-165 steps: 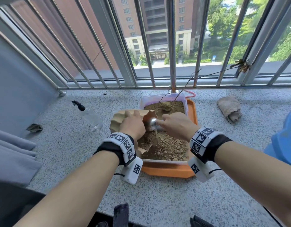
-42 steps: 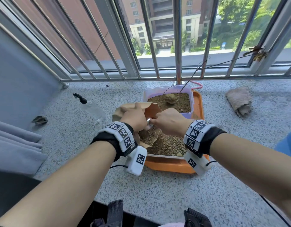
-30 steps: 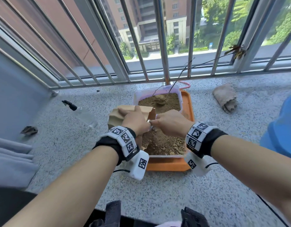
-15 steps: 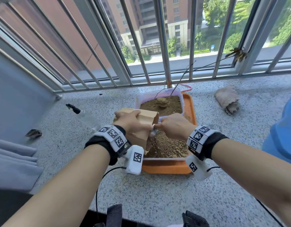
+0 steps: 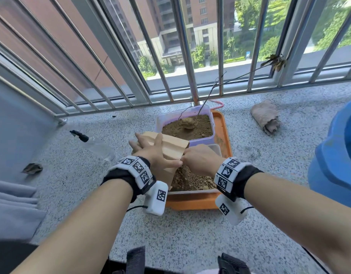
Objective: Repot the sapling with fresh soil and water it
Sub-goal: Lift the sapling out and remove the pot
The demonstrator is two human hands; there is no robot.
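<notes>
Head view, looking down past both of your forearms, each reaching forward and wearing one black wrist cuff with white coded tags. Your left hand (image 5: 151,153) lies palm-down across a tan, ridged pot (image 5: 166,153), fingers spread over its side and thumb wrapped along the near edge, holding it tipped over the soil. Your right hand (image 5: 200,160) is curled into a loose fist just beside the pot's mouth, knuckles up; whatever it grips is hidden, so you cannot tell what it holds. Beneath the hands sits one clear shallow container (image 5: 192,191) of pale, crumbly, lumpy soil (image 5: 192,180). Behind it, touching, stands one lilac plastic tub (image 5: 207,110) of darker, finer soil, with a bare, thin-stemmed sapling (image 5: 205,101) lying in it, its root clump (image 5: 188,123) resting on the surface and its stem leaning out to the right toward the railing. Both containers rest in one orange tray (image 5: 223,133) on the speckled stone floor (image 5: 190,234). Left of the tray lies one clear spray bottle (image 5: 97,147) with a black nozzle, on its side. One crumpled beige cloth (image 5: 266,117) lies well to the right. One blue plastic object (image 5: 336,163) is cut off at the right edge.
</notes>
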